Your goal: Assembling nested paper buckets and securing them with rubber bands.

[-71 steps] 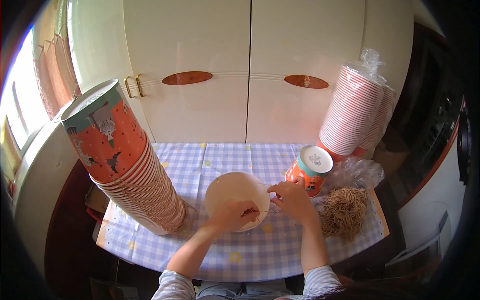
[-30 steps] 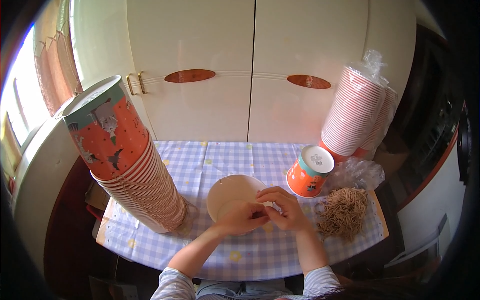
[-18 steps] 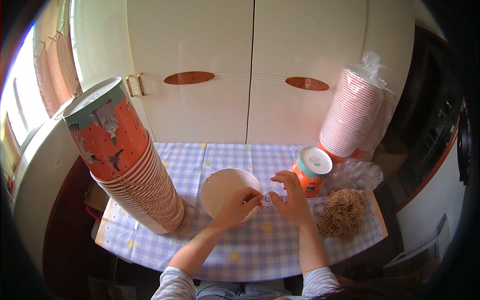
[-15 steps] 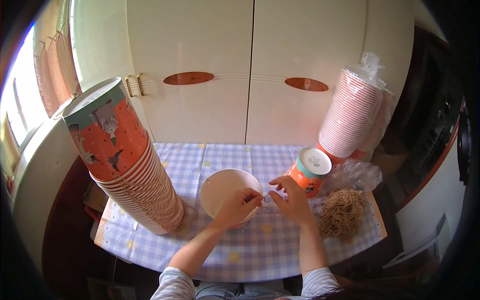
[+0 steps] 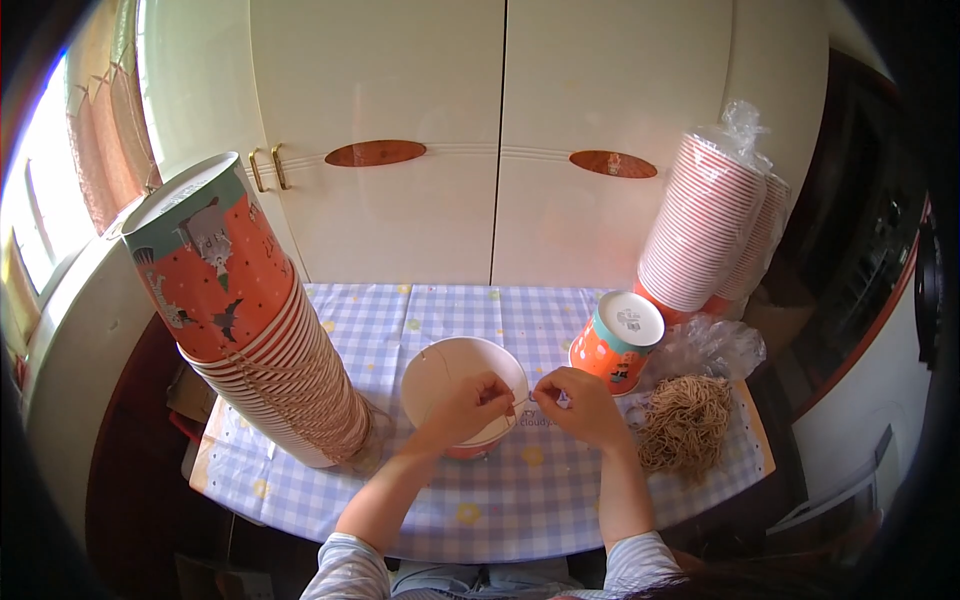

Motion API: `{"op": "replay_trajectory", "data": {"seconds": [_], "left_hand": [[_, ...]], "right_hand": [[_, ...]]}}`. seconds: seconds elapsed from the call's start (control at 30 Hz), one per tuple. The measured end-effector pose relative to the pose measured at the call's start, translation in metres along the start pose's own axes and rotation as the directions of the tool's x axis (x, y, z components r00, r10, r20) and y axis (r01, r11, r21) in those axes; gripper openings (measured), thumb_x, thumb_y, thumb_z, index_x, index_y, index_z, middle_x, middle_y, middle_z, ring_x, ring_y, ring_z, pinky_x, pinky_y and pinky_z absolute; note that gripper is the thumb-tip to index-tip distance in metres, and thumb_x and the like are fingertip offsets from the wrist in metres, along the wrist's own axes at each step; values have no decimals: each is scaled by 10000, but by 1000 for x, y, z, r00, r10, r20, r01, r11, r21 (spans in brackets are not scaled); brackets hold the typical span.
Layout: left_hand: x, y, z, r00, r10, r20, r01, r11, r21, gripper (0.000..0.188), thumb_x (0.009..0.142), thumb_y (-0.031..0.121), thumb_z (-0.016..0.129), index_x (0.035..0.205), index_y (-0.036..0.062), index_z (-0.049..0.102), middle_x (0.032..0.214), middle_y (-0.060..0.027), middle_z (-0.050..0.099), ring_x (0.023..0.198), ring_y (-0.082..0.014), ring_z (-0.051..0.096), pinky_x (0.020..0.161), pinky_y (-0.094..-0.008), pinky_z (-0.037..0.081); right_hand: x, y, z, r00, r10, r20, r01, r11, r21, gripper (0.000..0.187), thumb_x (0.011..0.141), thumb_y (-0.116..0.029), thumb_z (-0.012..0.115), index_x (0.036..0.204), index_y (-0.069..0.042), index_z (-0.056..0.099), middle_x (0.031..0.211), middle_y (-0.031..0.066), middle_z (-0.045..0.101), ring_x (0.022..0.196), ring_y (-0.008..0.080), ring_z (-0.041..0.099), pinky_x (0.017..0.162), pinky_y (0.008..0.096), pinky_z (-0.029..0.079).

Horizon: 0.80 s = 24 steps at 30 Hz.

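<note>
Thin pale cord found pinched between thumb and fingers of the left hand, with a short length crossing the gap to the right hand, whose bent thumb and forefinger appear closed on it as well; the exact contact there is too small to certify. From where I stand, the cord lies at the near right rim of an open paper tub, white inside, upright on the checked tablecloth. A second fine strand seems to show against the tub's far inner wall. Judged on handling, a light pinch near the fingertips should serve better than a full fist, leaving enough tail to take hold of. Tension is best kept even from both sides, since a sharp pull could tip or drag so light a tub; keeping the left wrist low would help steady it. Outward, an inverted orange tub stands beyond the right hand, a tangled cord bundle lies to the right of that forearm, and a tall tub stack with cords draped down its side leans in view at left, well apart from both hands.
</note>
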State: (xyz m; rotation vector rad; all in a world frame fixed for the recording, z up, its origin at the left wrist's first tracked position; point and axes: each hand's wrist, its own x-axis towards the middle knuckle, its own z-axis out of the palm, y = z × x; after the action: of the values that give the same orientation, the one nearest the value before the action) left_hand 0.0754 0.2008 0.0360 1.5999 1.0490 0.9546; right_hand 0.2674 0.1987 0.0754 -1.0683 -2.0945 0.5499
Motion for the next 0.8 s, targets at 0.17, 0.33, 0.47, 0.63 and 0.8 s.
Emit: {"op": "replay_trajectory", "data": {"seconds": [0.17, 0.33, 0.47, 0.63, 0.8], "left_hand": [[-2, 5, -2, 992, -59, 116, 54, 998, 43, 133, 807, 147, 548, 858, 24, 550, 772, -40, 605, 726, -118, 572, 661, -249, 459], [-2, 5, -2, 989, -27, 143, 21, 999, 42, 133, 802, 153, 544, 844, 28, 537, 767, -36, 595, 722, -120, 559, 658, -250, 452], [-1, -9, -1, 995, -20, 96, 22, 1000, -19, 145, 816, 165, 538, 856, 28, 518, 766, -43, 597, 723, -127, 565, 637, -256, 456], [-1, -4, 0, 994, -80, 76, 83, 996, -34, 144, 823, 164, 547, 861, 29, 511, 760, -51, 593, 711, -130, 566, 595, -263, 461], [-3, -5, -2, 996, -56, 68, 56, 998, 11, 133, 794, 143, 582, 847, 36, 523, 764, -56, 589, 711, -130, 560, 600, -261, 458]], "right_hand": [[0, -1, 3, 999, -18, -39, 17, 1000, -26, 115, 745, -124, 608, 787, -17, 598, 721, 88, 596, 624, 176, 574, 564, 274, 457], [0, -4, 3, 999, -7, -46, 6, 1000, -24, 112, 741, -124, 613, 783, -21, 600, 722, 83, 597, 624, 174, 575, 567, 269, 458], [-1, -4, 3, 999, -37, 35, 38, 999, -18, 108, 719, -137, 617, 770, -44, 600, 731, 76, 599, 644, 199, 580, 591, 298, 457], [-6, -8, 8, 944, -233, 232, 250, 967, -44, 101, 705, -171, 610, 749, -80, 601, 711, 53, 595, 657, 228, 579, 630, 341, 445], [-7, -11, 20, 912, -323, 252, 381, 896, -230, 131, 685, -164, 638, 793, -92, 623, 722, 55, 599, 637, 230, 582, 561, 303, 452]]}}
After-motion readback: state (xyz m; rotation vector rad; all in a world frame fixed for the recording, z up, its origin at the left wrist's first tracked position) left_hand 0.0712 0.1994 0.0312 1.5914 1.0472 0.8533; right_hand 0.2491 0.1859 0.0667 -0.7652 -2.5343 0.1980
